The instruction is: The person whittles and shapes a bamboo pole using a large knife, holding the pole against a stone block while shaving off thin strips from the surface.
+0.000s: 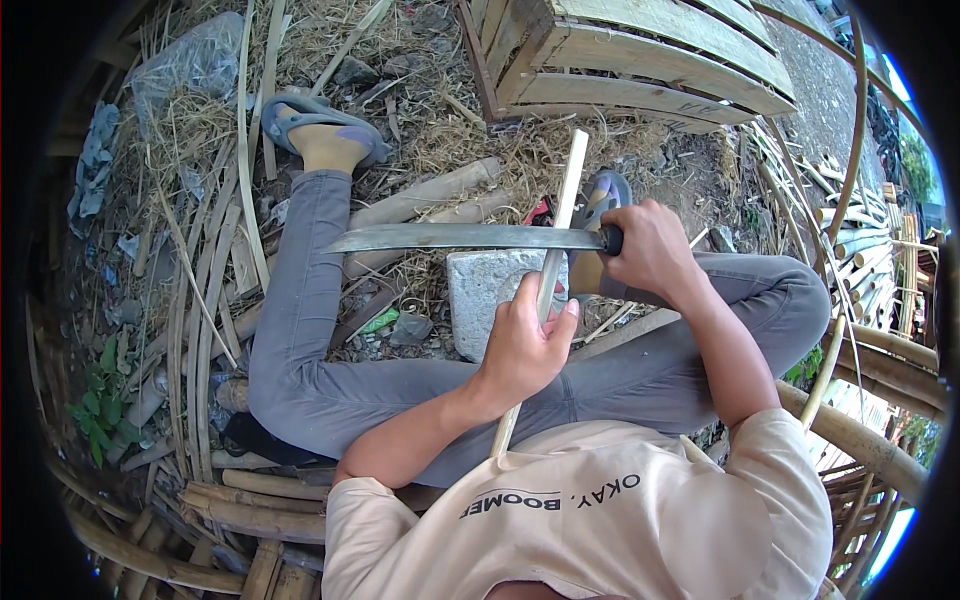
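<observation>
My right hand (648, 248) is closed round the dark handle of a machete (450, 236). Its long blade points left, lying across a pale bamboo strip (570, 180) and seemingly touching it. Below that crossing, my left hand (525, 345) grips the strip between fingers and thumb. The strip runs from near my shirt, between my legs, up past the blade to a free end near the crate. Beneath the blade and strip sits a whitish stone block (485, 305), partly covered by them and by my left hand.
A slatted wooden crate (650, 65) stands at the far right. Split bamboo strips (215, 300) and bamboo pieces (430, 195) litter the straw-covered ground. Cut bamboo is stacked (860, 240) on the right. A clear plastic bag (190, 65) lies far left. My bent legs flank the block.
</observation>
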Demonstrator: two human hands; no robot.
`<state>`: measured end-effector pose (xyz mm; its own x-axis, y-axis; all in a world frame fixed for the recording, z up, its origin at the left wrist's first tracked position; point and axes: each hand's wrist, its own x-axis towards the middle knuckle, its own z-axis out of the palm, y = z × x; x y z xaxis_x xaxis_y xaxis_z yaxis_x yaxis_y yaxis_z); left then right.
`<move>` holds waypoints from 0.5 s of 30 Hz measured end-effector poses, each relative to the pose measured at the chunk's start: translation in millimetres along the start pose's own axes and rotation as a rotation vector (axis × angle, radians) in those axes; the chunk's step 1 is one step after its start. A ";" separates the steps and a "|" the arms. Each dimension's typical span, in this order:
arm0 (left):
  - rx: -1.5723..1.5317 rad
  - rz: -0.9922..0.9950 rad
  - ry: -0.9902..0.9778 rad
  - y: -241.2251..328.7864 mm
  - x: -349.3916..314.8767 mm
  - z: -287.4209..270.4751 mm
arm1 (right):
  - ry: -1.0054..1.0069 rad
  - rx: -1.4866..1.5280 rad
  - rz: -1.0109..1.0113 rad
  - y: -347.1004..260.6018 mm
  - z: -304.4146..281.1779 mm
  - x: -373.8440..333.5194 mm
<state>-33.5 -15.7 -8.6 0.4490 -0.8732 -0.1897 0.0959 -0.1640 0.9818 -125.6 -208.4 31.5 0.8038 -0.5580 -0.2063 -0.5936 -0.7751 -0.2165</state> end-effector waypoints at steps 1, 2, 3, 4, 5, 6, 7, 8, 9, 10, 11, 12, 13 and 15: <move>0.018 -0.008 -0.006 1.7 -0.3 -0.9 | 0.041 -0.038 0.017 0.8 -2.5 0.9; 0.035 -0.013 -0.011 2.8 0.8 -0.9 | 0.043 -0.032 0.050 1.6 -5.0 1.9; 0.035 -0.011 -0.012 2.8 0.8 -0.4 | 0.044 -0.033 0.050 4.8 -5.9 3.8; 0.024 -0.007 -0.011 2.6 0.1 0.1 | 0.066 -0.028 0.125 10.4 -6.5 6.3; 0.013 -0.003 -0.012 2.3 -0.3 0.2 | 0.088 -0.023 0.202 16.7 -6.8 8.3; 0.014 -0.001 -0.014 2.2 0.1 0.7 | 0.108 -0.012 0.192 25.7 -7.5 10.0; -0.007 0.004 -0.012 2.1 0.8 1.4 | 0.110 -0.012 0.193 30.8 -9.6 10.7; -0.028 0.007 -0.007 1.7 1.2 1.8 | 0.111 0.018 0.256 33.7 -11.5 11.8; -0.028 0.007 -0.005 1.5 1.7 1.4 | 0.113 0.048 0.318 34.2 -13.1 12.6; -0.015 -0.006 -0.015 1.2 2.4 1.0 | 0.069 0.061 0.328 33.3 -16.2 12.2; -0.003 -0.019 -0.025 0.9 2.9 0.7 | 0.068 0.062 0.327 30.7 -17.5 11.2; -0.003 -0.020 -0.024 0.2 3.3 0.6 | 0.072 0.031 0.315 27.7 -17.9 10.0; -0.016 -0.030 -0.021 -0.9 3.7 0.7 | 0.077 0.000 0.304 26.0 -18.2 9.7; -0.029 -0.041 -0.020 -5.1 4.0 0.0 | 0.090 -0.028 0.283 26.4 -19.0 10.9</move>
<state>-32.2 -18.3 -14.3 0.4265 -0.8749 -0.2296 0.1395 -0.1871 0.9724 -131.8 -240.6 41.7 0.6072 -0.7764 -0.1686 -0.7945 -0.5919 -0.1355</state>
